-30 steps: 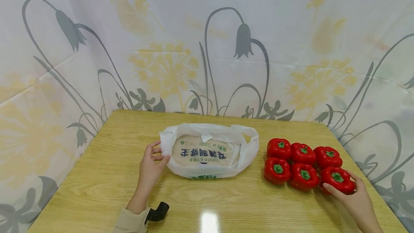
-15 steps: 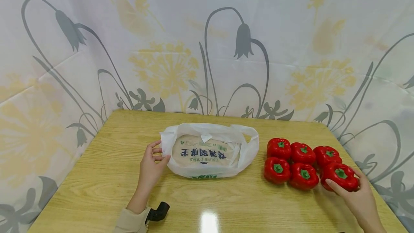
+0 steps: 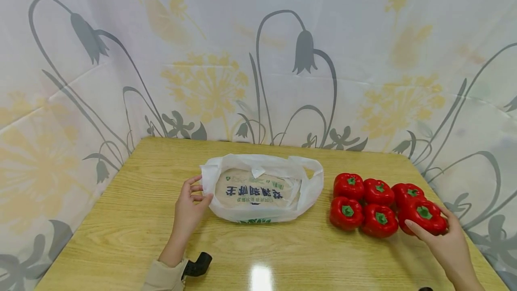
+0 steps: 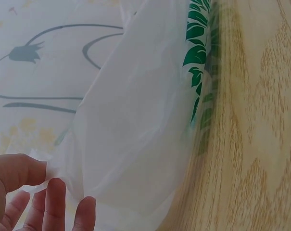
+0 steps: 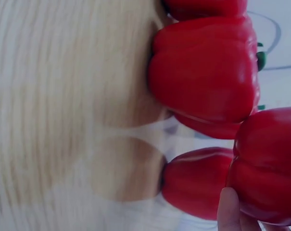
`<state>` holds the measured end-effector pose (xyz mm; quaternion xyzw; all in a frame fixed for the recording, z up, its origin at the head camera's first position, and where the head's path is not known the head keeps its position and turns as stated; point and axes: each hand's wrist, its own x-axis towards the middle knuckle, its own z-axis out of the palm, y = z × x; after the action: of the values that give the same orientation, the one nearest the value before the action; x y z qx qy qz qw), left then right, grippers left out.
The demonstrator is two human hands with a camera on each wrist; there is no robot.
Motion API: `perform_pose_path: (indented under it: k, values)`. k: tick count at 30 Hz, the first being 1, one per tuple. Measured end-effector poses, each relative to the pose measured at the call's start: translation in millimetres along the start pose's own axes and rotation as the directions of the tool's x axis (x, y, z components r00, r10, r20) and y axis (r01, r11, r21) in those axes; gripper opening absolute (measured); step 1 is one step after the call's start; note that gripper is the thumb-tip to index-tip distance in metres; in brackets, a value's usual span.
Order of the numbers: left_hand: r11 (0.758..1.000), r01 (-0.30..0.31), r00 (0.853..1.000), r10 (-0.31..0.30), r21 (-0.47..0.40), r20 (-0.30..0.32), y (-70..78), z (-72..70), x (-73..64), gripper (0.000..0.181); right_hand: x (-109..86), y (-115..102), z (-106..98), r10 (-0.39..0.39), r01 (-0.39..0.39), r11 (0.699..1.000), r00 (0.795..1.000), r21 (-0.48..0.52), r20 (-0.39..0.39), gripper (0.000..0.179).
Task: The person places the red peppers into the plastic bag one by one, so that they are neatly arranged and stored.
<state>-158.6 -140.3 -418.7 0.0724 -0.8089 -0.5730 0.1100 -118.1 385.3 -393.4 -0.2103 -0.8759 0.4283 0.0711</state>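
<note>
Our right hand (image 3: 450, 244), opened only as wide as its load, curls its thumb and fingers round a glossy red, blocky bell pepper with a green stem (image 3: 424, 220), holding it raised just above the yellowish wood-grain table (image 3: 121, 219). Five similar red peppers (image 3: 379, 220) stand close together from nine to eleven o'clock of it, three in the far row and two in the near. Our left hand (image 3: 193, 201), nearly closed at thumb and fingers, pinches the nine-o'clock edge of a white, thin plastic carrier bag (image 3: 258, 215) whose mouth gapes upward.
</note>
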Motion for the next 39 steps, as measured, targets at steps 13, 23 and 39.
perform_pose_path:
  k: [13,23,39]
  values:
    - [1.0,0.013,1.0,-0.013,-0.001,0.0,0.2,-1.0,-0.2,0.054,-4.9,-8,3,-0.046,0.045,0.998,0.999,0.045,0.013,0.095]
    - [1.0,0.007,1.0,-0.007,-0.003,0.0,-0.3,-1.6,-0.4,0.053,-8.6,-18,8,-0.065,0.064,0.997,0.998,0.043,0.022,0.095]
    - [1.0,0.011,1.0,-0.01,-0.028,0.01,1.2,-1.6,-0.1,0.053,-13.9,-37,25,-0.117,0.114,0.992,0.991,0.054,0.057,0.093]
